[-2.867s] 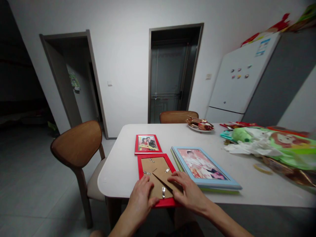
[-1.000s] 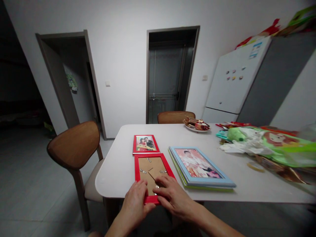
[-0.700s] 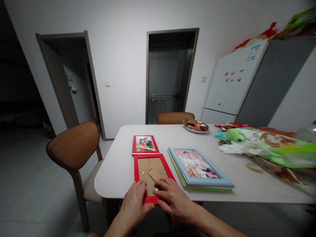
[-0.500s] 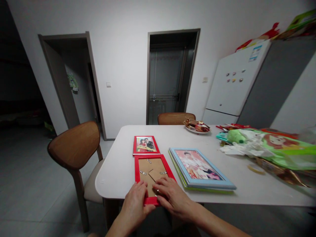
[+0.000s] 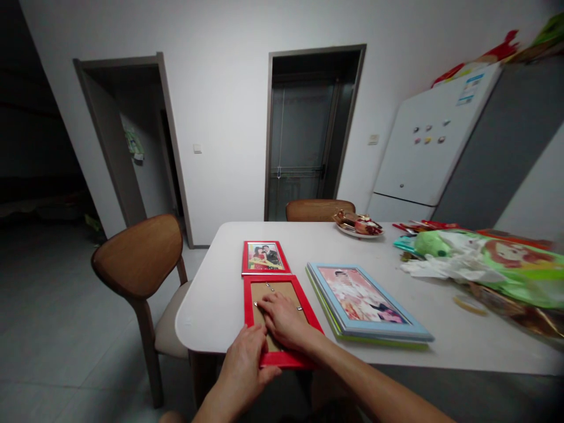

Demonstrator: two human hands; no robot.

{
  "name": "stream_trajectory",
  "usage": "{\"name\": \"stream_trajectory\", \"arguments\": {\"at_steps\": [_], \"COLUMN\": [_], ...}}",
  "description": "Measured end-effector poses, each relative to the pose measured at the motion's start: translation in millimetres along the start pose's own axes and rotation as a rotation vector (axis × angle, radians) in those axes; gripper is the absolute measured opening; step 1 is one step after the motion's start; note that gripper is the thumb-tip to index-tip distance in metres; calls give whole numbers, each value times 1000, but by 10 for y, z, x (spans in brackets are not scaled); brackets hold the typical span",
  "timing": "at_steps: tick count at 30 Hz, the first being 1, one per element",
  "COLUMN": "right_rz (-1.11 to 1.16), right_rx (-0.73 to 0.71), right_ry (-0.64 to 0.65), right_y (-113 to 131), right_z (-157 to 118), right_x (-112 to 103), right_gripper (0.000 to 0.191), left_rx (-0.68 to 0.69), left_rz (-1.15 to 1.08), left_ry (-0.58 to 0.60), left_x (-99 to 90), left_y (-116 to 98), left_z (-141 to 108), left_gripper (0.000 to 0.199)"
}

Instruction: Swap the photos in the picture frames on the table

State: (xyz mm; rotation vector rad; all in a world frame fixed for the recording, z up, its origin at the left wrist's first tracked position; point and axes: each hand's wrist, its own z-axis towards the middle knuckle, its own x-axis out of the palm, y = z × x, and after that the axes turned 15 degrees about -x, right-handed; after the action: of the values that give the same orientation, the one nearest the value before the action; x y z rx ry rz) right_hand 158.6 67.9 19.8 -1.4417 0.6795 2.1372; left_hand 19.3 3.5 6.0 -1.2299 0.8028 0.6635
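Observation:
A red picture frame (image 5: 296,359) lies face down at the table's near edge, its brown backing board (image 5: 282,289) facing up. My left hand (image 5: 247,365) grips the frame's near left corner, thumb along the near edge and fingers on the left side. Across the backing reaches my right hand (image 5: 284,320), its bent fingertips at the small metal clip (image 5: 255,304) on the left. Another metal clip (image 5: 269,286) shows at the far end, and one more on the right side. My right hand hides the backing's middle, including the stand wire seen earlier.
Beyond it lies a second red frame (image 5: 265,257) with a couple's photo. To the right is a stack of frames topped by a light blue one (image 5: 370,299). A plate (image 5: 359,232), a green plastic bag (image 5: 520,273) and a tape roll (image 5: 469,304) are farther right. A chair (image 5: 138,258) stands left.
My right hand has moved from the near end of the backing up and left to the left clip. My left hand keeps its grip on the corner. The view has shifted slightly.

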Motion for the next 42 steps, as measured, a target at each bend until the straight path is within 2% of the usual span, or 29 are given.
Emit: {"name": "stream_trajectory", "arguments": {"at_steps": [4,11,19,22,25,27,32,42], "right_rz": [2,65,141,126,47,8,-32,-55], "right_rx": [-14,-59,-122,4,253,361,466,569], "right_ry": [25,-12,-72,-118,-148,-115,-63,-50], "right_y": [5,25,-13,-120,-320,-462,-648,-640], "right_z": [20,44,8,40,103,156,304,419], "right_x": [6,-3,39,71,102,125,196,158], "right_gripper": [26,30,28,29,30,28,25,25], "left_rx": [-3,-6,-2,-25,-37,-38,-40,-59], "left_rz": [0,-10,-21,6,27,35,39,13], "left_ry": [7,8,12,39,60,60,47,41], "left_x": [-7,-52,-47,-51,-47,-45,-57,-25], "left_y": [-4,-65,-46,-38,-29,-24,-23,-14], "left_z": [-8,-10,-27,-29,-27,-26,-35,-48], "left_gripper": [56,40,49,55,57,58,60,60]}}
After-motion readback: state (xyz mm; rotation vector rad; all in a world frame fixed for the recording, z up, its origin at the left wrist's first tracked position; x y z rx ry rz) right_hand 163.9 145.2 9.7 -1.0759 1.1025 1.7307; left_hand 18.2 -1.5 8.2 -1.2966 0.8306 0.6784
